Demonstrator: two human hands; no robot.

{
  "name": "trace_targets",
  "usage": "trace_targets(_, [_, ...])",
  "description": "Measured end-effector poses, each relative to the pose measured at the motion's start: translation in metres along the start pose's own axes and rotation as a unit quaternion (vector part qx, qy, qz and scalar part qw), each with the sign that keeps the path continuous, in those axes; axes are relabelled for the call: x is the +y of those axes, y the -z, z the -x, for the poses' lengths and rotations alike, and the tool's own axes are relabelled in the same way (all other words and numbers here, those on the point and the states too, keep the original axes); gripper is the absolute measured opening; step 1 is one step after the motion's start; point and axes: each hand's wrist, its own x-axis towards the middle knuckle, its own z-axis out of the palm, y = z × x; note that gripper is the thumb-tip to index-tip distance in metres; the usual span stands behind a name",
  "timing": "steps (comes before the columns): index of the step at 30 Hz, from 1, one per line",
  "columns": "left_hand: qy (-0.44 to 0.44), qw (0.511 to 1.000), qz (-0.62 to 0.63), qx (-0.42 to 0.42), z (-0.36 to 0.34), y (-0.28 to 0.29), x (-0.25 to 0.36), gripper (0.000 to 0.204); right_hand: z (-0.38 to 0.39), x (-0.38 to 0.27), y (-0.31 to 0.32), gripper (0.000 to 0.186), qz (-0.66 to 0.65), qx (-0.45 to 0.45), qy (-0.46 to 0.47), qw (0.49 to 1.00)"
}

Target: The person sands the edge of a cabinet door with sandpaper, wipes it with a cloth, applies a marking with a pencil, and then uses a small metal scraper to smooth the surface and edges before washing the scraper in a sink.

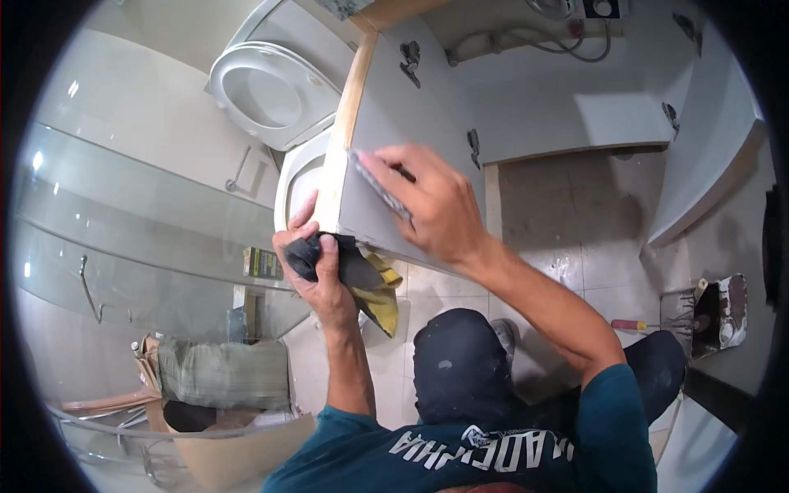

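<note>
In the middle of the head view stands a grey cabinet side panel (382,123) with a pale wooden front edge (339,168). My right hand (440,193) is closed around a thin, flat grey piece (382,189), slightly blurred, whose far tip is at the wooden edge. I cannot make out exactly what it is. My left hand (316,267) is closed at the panel's near end, its thumb over a dark cloth (306,256) with a yellow part (380,306) hanging down. Its fingers reach along the wooden edge's left side.
A white toilet (267,94) with raised lid stands left of the panel. Curved glass shower doors (148,222) run along the left, near a wrapped bundle (226,370). At right are an open cabinet door (715,156), a red-handled tool (629,325) and a stained container (723,316).
</note>
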Motion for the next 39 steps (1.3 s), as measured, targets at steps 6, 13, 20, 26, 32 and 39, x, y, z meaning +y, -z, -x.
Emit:
trace_targets(6, [0.000,0.999,0.030,0.020,0.001,-0.003,-0.001,0.023,-0.009,0.008,-0.005,0.047,0.008,0.009,-0.017,1.000])
trace_targets(13, [-0.001,0.999,0.023,0.024,0.002,-0.001,-0.001,0.024,-0.005,-0.010,0.000,0.051,-0.005,-0.009,-0.018,1.000])
trace_targets(20, [0.009,1.000,0.009,0.023,0.000,0.001,0.001,0.026,-0.024,0.007,-0.007,0.048,0.013,0.006,-0.043,0.999])
trace_targets(26, [0.013,1.000,-0.006,0.023,-0.001,0.002,0.000,0.027,-0.036,0.019,-0.008,0.046,0.024,0.006,-0.041,0.999])
trace_targets(32, [0.021,0.999,0.002,0.027,-0.001,0.000,0.001,0.029,-0.042,0.026,-0.013,0.044,0.023,0.018,-0.056,0.998])
trace_targets(39, [0.027,0.999,-0.001,0.030,0.000,0.002,0.000,0.031,-0.043,0.031,-0.017,0.045,0.037,0.023,-0.064,0.997])
